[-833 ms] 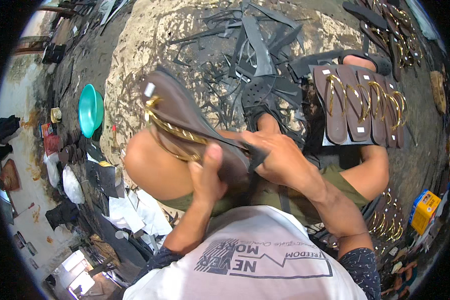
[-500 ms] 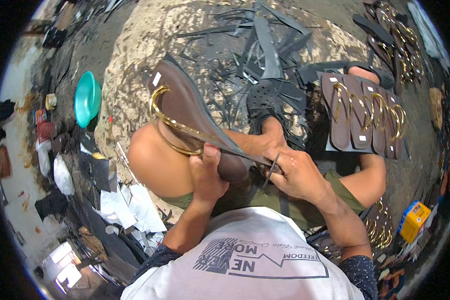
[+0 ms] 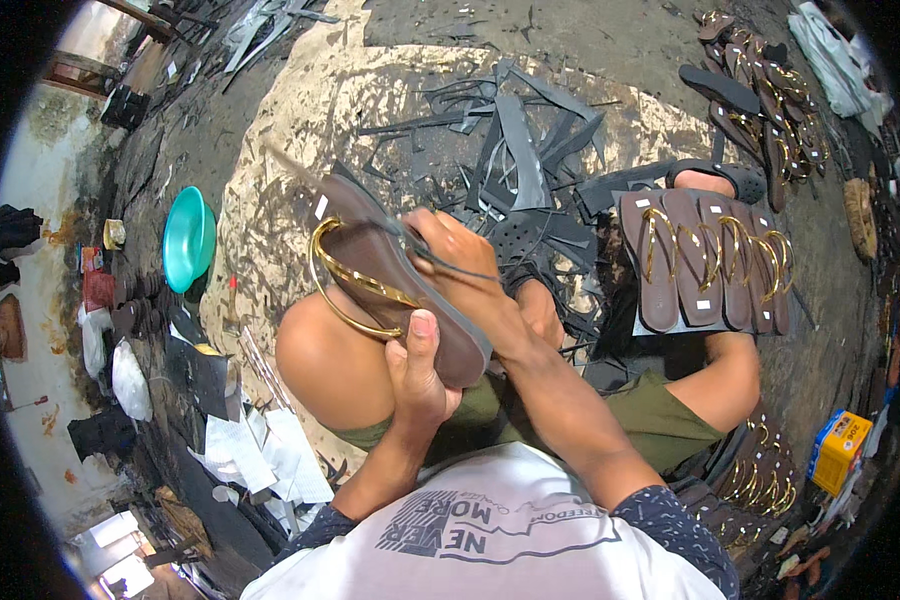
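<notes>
A brown sandal [image 3: 370, 255] with a gold thong strap and a small white sticker is held up over my lap. My left hand [image 3: 420, 385] grips it near the heel, thumb pressed on the footbed beside the strap end. My right hand [image 3: 455, 250] is closed at the sandal's outer edge, blurred by motion. A thin dark strip [image 3: 460, 268] crosses that hand, and a faint blurred streak runs on past the toe. Whether this is one piece or a tool in the fingers is not clear.
A row of finished-looking brown sandals [image 3: 705, 260] lies on a dark board by my right knee. Black sheet scraps [image 3: 520, 150] litter the ground ahead. More sandals [image 3: 770, 100] are piled far right. A green basin [image 3: 189, 240], white papers [image 3: 270, 450] and a yellow box [image 3: 838, 450] lie around.
My right hand has moved forward and left along the sandal's edge, from the heel end toward the toe. The left hand keeps its hold on the sandal, now turned slightly.
</notes>
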Demonstrator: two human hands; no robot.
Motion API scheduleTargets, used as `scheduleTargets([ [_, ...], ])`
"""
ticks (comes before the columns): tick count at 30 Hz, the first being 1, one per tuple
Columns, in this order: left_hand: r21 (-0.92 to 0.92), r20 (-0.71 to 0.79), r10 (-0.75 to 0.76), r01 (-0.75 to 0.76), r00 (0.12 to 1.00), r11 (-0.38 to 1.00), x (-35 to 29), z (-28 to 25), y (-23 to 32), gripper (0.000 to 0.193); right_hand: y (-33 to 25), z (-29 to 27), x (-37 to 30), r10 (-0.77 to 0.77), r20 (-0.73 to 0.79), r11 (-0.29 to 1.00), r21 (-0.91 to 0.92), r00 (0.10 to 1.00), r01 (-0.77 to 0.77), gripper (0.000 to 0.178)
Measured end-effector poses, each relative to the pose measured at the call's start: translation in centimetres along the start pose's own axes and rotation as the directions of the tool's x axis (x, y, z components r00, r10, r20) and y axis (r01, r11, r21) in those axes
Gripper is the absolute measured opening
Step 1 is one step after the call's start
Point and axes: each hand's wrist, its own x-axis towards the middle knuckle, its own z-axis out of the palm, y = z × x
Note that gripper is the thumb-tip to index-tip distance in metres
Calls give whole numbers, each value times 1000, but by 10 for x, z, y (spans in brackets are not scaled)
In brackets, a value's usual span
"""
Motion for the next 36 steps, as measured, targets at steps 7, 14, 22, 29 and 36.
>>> scheduleTargets([
  [7,102,112,-155,143,982,984,-15,-23,-3,58,-18,-54,20,155,208,804,541,966,-246,44],
  [14,-38,199,-47,56,979,998,25,-17,54,61,-61,-112,-69,318,288,909,180,903,-377,56],
  [22,92,-67,-194,199,979,976,-1,-16,62,44,-16,-68,-208,178,154,976,98,972,-194,32],
  [29,318,61,-135,109,989,942,-5,-25,59,55,-20,-54,-146,142,84,989,25,986,-145,35],
  [36,258,84,-122,96,989,961,-7,-19,71,56,-54,-75,-77,2,149,1000,2,989,-2,38],
])
